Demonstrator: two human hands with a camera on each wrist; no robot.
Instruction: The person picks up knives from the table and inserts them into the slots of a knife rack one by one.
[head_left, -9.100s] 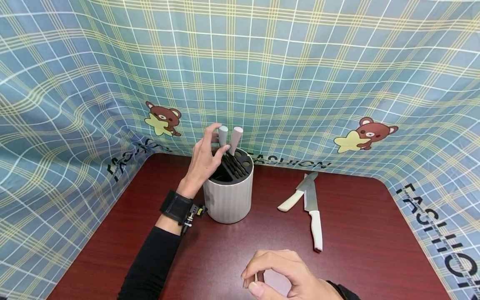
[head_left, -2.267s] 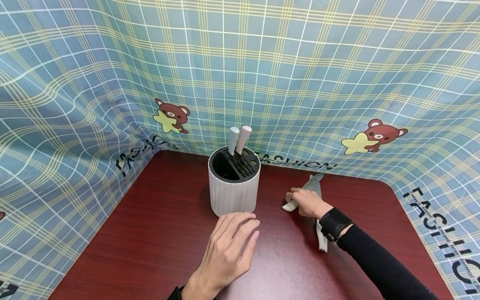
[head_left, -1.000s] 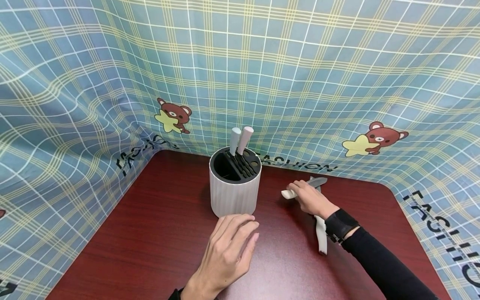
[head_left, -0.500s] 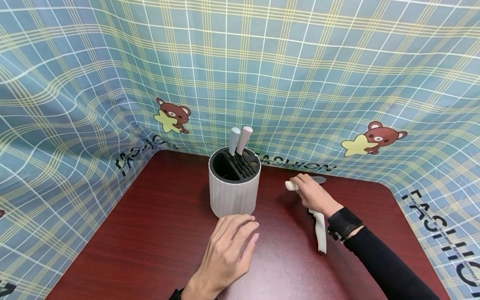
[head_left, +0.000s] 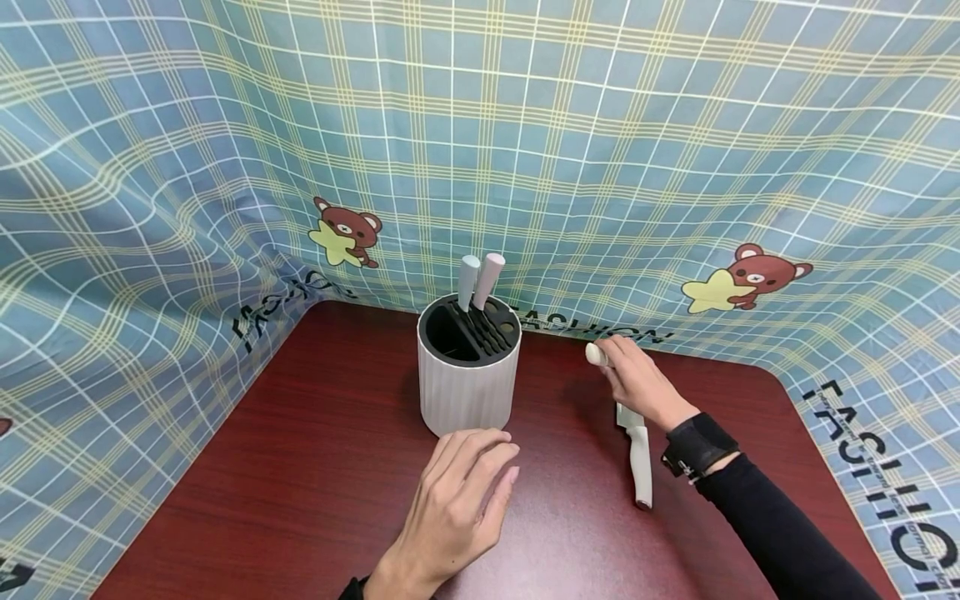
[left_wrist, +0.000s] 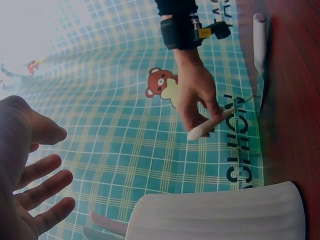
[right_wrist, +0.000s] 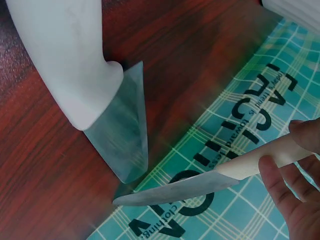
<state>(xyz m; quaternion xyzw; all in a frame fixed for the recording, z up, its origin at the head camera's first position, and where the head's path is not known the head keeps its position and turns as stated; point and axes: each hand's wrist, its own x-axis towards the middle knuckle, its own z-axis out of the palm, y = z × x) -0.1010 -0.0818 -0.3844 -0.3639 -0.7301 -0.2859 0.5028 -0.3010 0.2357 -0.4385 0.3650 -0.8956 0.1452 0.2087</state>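
Observation:
A small knife (right_wrist: 265, 157) with a cream handle is held by the handle in my right hand (head_left: 641, 382), thumb and fingers around it. The right wrist view shows its blade slanting down, the tip low near the table's far edge; the head view hides the blade. Below that hand lies a larger kitchen knife (head_left: 641, 467) with a white handle, its blade partly covered by the hand. My left hand (head_left: 453, 504) hovers with loosely bent fingers, holding nothing, in front of the white ribbed knife holder (head_left: 468, 396).
Two knives stand in the holder's slots, showing a pale blue handle (head_left: 468, 279) and a pink handle (head_left: 490, 281). The holder's black top has a large compartment on its left. A checked cloth (head_left: 562, 167) hangs behind and beside the dark red table (head_left: 315, 467).
My right hand took hold of the small knife, lifted it off the larger knife and moved it toward the back. Earlier my left hand was at the blue handle; lately it stays still.

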